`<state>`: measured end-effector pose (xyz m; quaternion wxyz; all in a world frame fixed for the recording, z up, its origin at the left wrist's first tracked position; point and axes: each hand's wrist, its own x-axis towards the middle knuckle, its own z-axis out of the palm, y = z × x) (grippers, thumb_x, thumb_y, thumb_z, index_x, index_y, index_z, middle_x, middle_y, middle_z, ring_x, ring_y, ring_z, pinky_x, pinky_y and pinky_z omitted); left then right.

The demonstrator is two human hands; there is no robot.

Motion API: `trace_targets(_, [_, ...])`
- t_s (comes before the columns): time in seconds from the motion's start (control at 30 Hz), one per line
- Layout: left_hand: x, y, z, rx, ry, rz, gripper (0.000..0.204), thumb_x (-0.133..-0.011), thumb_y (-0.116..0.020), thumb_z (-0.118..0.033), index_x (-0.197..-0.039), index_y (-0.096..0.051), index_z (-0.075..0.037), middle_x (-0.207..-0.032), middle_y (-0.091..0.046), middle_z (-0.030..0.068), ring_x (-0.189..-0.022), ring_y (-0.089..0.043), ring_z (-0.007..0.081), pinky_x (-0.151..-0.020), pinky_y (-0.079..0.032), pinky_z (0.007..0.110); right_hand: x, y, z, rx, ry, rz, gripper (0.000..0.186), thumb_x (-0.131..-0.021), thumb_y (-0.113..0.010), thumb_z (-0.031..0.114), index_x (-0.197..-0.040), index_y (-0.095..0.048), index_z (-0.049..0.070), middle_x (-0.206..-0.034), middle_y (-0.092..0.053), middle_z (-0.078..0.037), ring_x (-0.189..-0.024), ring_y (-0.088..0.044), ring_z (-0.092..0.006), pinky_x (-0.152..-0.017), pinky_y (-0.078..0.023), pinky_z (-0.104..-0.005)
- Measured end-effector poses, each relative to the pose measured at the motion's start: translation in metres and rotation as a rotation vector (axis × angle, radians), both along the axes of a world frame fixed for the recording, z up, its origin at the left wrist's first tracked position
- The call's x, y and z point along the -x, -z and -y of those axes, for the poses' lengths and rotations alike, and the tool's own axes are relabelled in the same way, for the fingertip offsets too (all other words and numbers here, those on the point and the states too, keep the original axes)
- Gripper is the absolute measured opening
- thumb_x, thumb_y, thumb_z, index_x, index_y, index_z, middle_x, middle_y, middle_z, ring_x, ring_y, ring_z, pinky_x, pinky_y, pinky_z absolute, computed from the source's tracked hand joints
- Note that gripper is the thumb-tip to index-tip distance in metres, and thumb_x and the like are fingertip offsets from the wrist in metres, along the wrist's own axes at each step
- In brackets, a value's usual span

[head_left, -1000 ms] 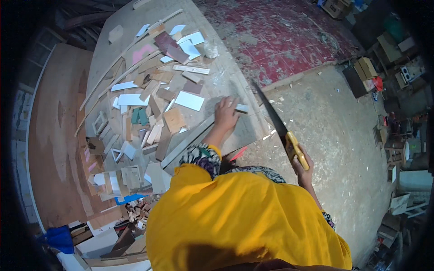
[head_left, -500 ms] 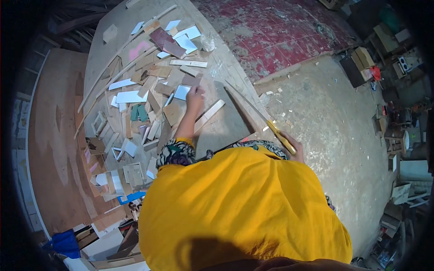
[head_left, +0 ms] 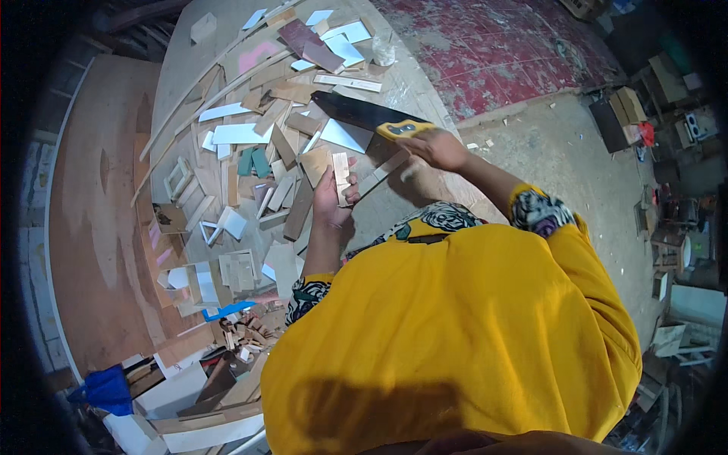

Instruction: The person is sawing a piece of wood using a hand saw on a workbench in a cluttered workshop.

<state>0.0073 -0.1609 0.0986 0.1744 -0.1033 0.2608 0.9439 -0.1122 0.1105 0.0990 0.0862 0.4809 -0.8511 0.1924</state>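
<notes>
My right hand (head_left: 440, 149) grips the yellow-and-black handle of a handsaw (head_left: 353, 114). Its dark blade reaches to the left over the scattered offcuts, above a white panel (head_left: 346, 136). Between the fingers and thumb of my left hand (head_left: 329, 203) is a small pale wood block (head_left: 341, 176), held upright. A flat tan wood piece (head_left: 313, 164) lies just beyond that hand. Below my right hand a pale wood strip (head_left: 379, 174) slants across the table, partly hidden.
Many wood and white offcuts cover the worktable (head_left: 413, 64). Long thin strips (head_left: 227, 95) run along its left part. A clear plastic cup (head_left: 383, 51) stands near the far right edge. Bare floor (head_left: 561, 205) with chips lies right; a blue cloth (head_left: 106, 390) sits lower left.
My right hand has brought the saw from beside my body up over the table, its blade now pointing left. My left hand has drawn nearer and now holds the wood block.
</notes>
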Motion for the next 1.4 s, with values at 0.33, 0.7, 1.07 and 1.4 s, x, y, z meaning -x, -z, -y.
trace_targets(0.33, [-0.002,0.012,-0.047,0.285,-0.390,0.047,0.032,-0.092,-0.051,-0.012,-0.121,-0.047,-0.001,-0.087,-0.053,0.0049,-0.071,-0.051,0.0140,-0.065,-0.045,0.028,-0.003,0.008,0.054,0.048,0.149,1.026,0.068,-0.078,-0.064,0.051,-0.131,-0.048,0.011,-0.115,-0.059,-0.015,-0.100,-0.058,-0.0279,-0.086,-0.046,-0.0366])
trace_targets(0.7, [0.016,0.053,-0.065,1.924,-0.184,-0.751,0.055,-0.069,-0.070,-0.023,-0.117,-0.056,-0.001,-0.108,-0.059,0.0198,-0.100,-0.055,0.0323,-0.086,-0.043,0.041,-0.087,0.034,-0.049,0.883,0.676,1.651,0.029,-0.088,-0.055,0.021,-0.112,-0.051,0.006,-0.092,-0.059,-0.007,-0.083,-0.060,-0.0188,-0.073,-0.050,-0.0365])
trace_targets(1.07, [0.017,0.068,-0.090,1.814,0.121,-0.918,0.028,-0.069,-0.067,-0.019,-0.091,-0.062,-0.005,-0.097,-0.057,0.0129,-0.092,-0.053,0.0344,-0.080,-0.042,0.044,-0.113,0.029,-0.084,0.526,0.853,1.300,0.056,-0.064,-0.069,0.016,-0.113,-0.043,0.008,-0.068,-0.054,-0.006,-0.047,-0.050,-0.0144,-0.042,-0.040,-0.0262])
trace_targets(1.4, [-0.013,0.049,-0.106,1.964,0.080,-0.742,0.036,-0.068,-0.068,-0.022,-0.100,-0.062,-0.007,-0.101,-0.057,0.0114,-0.097,-0.052,0.0321,-0.085,-0.040,0.043,-0.076,0.033,-0.098,-0.190,0.280,0.462,0.040,-0.069,-0.060,0.028,-0.102,-0.056,0.007,-0.086,-0.058,-0.017,-0.083,-0.059,-0.0355,-0.072,-0.047,-0.0453])
